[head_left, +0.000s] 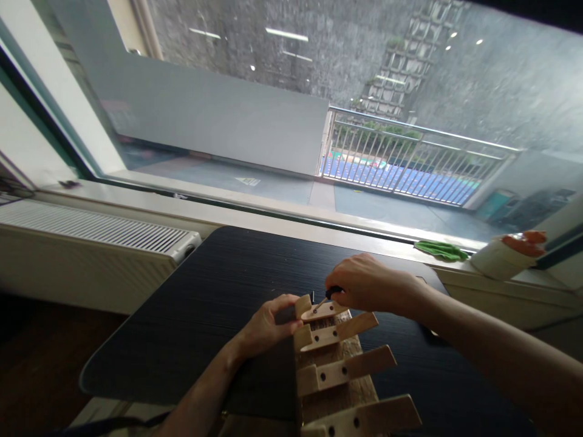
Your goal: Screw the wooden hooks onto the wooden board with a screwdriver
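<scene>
A wooden rack (362,385) lies lengthwise on the dark table, its front end cut off by the lower picture edge. Several pale wooden hooks (332,377) cross it, with dark screw holes or screw heads in them. My left hand (266,325) pinches the left end of the farthest wooden hook (325,311) between thumb and fingers. In my right hand (364,282) is a screwdriver (321,303) with a black handle, mostly covered by the fingers. Its thin shaft slants down left to a screw spot in that same hook. Just behind stands a small black upright piece (312,297).
The black table (182,328) has rounded corners and meets the window sill (291,220). A white radiator (91,237) is at the left. On the sill at the right are a green cloth (441,250) and a pale container (501,258). A flat dark object lies partly under my right forearm.
</scene>
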A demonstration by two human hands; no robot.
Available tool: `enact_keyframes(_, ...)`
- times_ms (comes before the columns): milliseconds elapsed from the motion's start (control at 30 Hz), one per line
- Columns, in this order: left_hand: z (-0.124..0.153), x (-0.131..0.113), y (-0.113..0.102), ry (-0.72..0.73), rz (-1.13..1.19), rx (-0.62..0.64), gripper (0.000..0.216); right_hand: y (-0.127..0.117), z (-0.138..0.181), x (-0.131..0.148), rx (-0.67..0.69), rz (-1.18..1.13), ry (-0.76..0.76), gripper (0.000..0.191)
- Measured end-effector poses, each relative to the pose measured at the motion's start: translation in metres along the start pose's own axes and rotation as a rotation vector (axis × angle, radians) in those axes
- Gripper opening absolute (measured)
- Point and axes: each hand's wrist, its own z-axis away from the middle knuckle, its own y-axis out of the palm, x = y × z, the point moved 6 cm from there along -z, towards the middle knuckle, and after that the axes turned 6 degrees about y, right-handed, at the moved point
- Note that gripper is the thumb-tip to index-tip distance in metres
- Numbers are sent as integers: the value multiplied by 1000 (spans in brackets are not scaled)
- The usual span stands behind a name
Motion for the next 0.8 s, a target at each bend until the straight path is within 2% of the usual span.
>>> enact_keyframes(333, 0, 1, 1, 3, 9, -2, 34, -1, -1, 3, -12, 27, -17, 16)
enact_keyframes(567, -1, -2, 0, 9, -13, -14, 32, -1, -7, 33, -90, 177, -45, 15)
enact_keyframes(700, -1, -6, 1, 7, -8, 1, 30, 2, -14, 51, -19, 214, -95, 20)
enact_keyframes(800, -1, -5, 1, -4, 3, 1, 31, -3, -16, 53, 23, 213, -120, 20)
